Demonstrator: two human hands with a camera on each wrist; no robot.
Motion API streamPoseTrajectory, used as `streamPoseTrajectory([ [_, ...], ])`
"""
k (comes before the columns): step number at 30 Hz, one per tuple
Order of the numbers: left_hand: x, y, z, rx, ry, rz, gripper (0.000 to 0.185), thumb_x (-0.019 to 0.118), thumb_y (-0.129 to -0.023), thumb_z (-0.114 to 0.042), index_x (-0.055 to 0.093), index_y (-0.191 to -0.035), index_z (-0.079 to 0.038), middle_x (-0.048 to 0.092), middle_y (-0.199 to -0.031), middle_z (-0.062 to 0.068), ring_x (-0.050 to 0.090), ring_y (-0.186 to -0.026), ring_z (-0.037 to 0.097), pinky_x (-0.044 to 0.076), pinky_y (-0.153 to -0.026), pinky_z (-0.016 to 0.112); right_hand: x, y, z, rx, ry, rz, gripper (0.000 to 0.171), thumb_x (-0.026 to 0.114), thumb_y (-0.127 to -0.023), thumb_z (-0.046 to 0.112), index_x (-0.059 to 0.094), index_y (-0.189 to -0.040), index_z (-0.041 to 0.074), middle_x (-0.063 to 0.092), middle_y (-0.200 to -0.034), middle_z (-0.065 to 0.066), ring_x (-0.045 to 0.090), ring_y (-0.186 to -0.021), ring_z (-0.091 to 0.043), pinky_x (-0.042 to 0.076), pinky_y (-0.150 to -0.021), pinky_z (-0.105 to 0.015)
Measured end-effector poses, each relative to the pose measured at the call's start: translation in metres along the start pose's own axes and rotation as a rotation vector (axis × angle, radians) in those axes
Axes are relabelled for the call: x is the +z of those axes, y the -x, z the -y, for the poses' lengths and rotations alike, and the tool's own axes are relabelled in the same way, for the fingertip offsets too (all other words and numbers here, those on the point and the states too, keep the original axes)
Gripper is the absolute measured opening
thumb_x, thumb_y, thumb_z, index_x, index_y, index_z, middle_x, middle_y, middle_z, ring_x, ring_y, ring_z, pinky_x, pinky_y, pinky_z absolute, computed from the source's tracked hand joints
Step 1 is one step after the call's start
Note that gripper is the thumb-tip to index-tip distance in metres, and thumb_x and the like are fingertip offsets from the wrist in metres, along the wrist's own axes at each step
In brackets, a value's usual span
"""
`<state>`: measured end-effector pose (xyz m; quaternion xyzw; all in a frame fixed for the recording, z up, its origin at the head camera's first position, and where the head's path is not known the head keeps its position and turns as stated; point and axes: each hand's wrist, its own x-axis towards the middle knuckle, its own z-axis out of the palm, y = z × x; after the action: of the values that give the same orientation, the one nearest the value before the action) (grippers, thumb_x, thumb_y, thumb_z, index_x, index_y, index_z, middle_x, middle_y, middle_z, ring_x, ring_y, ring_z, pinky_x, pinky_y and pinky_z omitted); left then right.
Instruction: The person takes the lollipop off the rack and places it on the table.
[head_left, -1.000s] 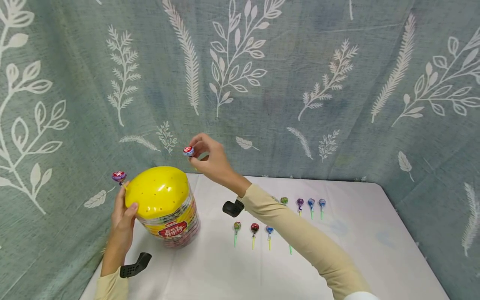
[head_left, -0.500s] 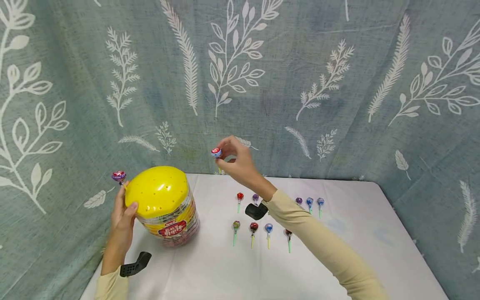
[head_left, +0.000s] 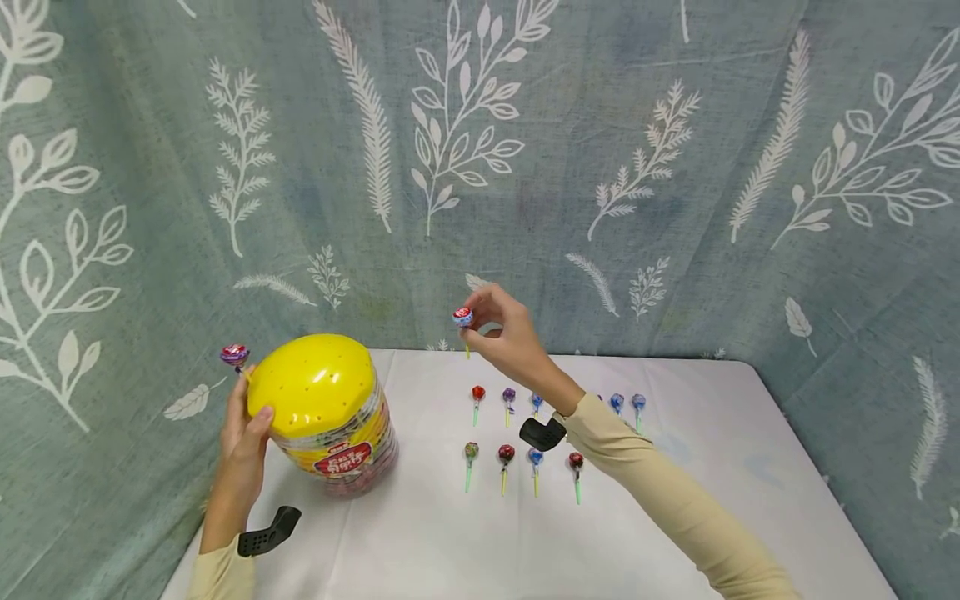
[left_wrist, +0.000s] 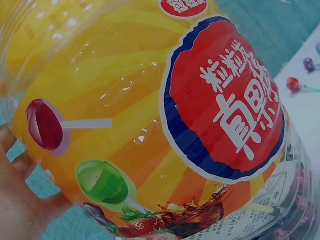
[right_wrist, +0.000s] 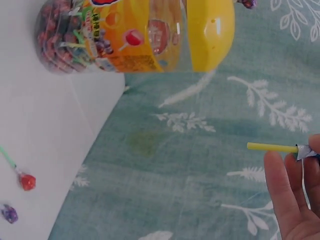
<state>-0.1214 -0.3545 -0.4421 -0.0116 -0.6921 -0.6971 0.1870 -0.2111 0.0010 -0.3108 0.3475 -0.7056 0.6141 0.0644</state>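
Observation:
My right hand (head_left: 476, 320) is raised above the table's back edge. It pinches a red-and-blue wrapped lollipop (head_left: 462, 317) with its yellow stick (right_wrist: 272, 147) pointing down. My left hand (head_left: 250, 417) holds the left side of a clear jar (head_left: 337, 442) with a yellow perforated lid (head_left: 311, 383). The thumb is on the lid's rim. A purple-red lollipop (head_left: 235, 355) stands up at the lid's left edge by my fingertips. The left wrist view is filled by the jar's orange label (left_wrist: 220, 110).
Several wrapped lollipops lie in two rows on the white table (head_left: 675, 517): a back row (head_left: 509, 394) and a front row (head_left: 506, 452), right of the jar. A leaf-patterned teal curtain (head_left: 600, 167) hangs close behind and on both sides.
My right hand has carried the lollipop to the right and slightly down, away from above the jar to over the rows. The left hand and jar have stayed put.

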Motion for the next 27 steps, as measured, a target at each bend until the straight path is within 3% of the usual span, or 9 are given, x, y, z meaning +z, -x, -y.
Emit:
streamPoseTrajectory([
  [4, -0.001, 0.001, 0.001, 0.014, 0.016, 0.001, 0.065, 0.044, -0.092, -0.015, 0.02, -0.15, -0.026, 0.026, -0.145, 0.003, 0.036, -0.119, 0.017, 0.035, -0.093, 0.017, -0.006, 0.005, -0.001, 0.013, 0.014, -0.008, 0.024, 0.059, -0.083, -0.012, 0.051, -0.106, -0.009, 0.061, -0.094, -0.026, 0.059, -0.081, -0.037, 0.049, -0.06, -0.031],
  [11, -0.002, 0.001, 0.0, 0.021, 0.023, 0.001, 0.064, 0.044, -0.092, -0.014, 0.02, -0.15, -0.026, 0.024, -0.146, 0.003, 0.035, -0.119, 0.016, 0.035, -0.093, 0.017, -0.015, 0.014, -0.004, 0.05, 0.016, -0.005, 0.025, 0.06, -0.084, -0.01, 0.051, -0.108, -0.008, 0.061, -0.096, -0.027, 0.06, -0.081, -0.038, 0.05, -0.058, -0.026],
  [18, 0.0, 0.003, -0.001, 0.023, 0.024, 0.0, 0.064, 0.044, -0.092, -0.014, 0.02, -0.15, -0.025, 0.025, -0.146, 0.003, 0.036, -0.12, 0.016, 0.036, -0.093, 0.016, -0.025, 0.026, -0.008, 0.084, 0.002, -0.003, 0.026, 0.059, -0.084, -0.01, 0.051, -0.109, -0.008, 0.06, -0.097, -0.026, 0.059, -0.082, -0.042, 0.054, -0.063, -0.045],
  [24, 0.001, 0.002, 0.0, 0.023, 0.007, 0.01, 0.064, 0.044, -0.093, -0.015, 0.02, -0.15, -0.026, 0.023, -0.148, 0.003, 0.034, -0.122, 0.016, 0.035, -0.095, 0.015, -0.034, 0.037, -0.011, 0.109, 0.015, -0.01, 0.026, 0.059, -0.085, -0.009, 0.051, -0.109, -0.008, 0.061, -0.097, -0.024, 0.06, -0.083, -0.04, 0.055, -0.064, -0.038],
  [27, 0.001, 0.002, -0.001, 0.019, 0.016, 0.01, 0.064, 0.044, -0.092, -0.015, 0.02, -0.15, -0.025, 0.023, -0.148, 0.003, 0.034, -0.122, 0.016, 0.035, -0.095, 0.016, -0.037, 0.043, -0.014, 0.118, 0.01, -0.011, 0.026, 0.059, -0.085, -0.01, 0.051, -0.11, -0.008, 0.059, -0.098, -0.028, 0.06, -0.083, -0.04, 0.055, -0.065, -0.042],
])
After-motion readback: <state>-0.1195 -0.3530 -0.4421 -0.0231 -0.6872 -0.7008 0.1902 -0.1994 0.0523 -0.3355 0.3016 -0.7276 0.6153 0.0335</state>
